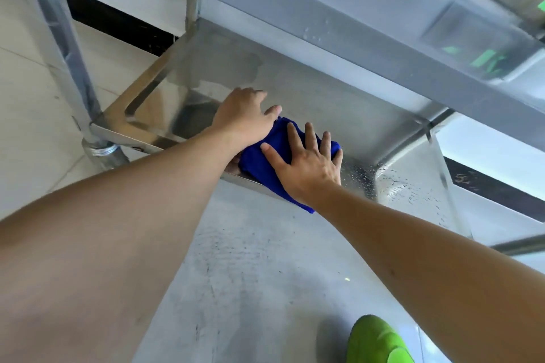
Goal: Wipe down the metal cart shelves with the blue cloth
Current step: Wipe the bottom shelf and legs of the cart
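A blue cloth (265, 153) lies bunched on the lower shelf (339, 103) of the metal cart, hanging a little over its near rim. My right hand (306, 162) presses flat on the cloth with fingers spread. My left hand (244, 118) rests on the shelf and the cloth's left end, fingers curled over it. The shelf surface to the right of the cloth carries water droplets. Much of the cloth is hidden under my hands.
The cart's upper shelf (339, 18) overhangs the lower one closely. A cart leg (59, 38) stands at the left, with a caster (103, 152) at its base. A green shoe (377, 339) stands on the pale floor at the bottom right.
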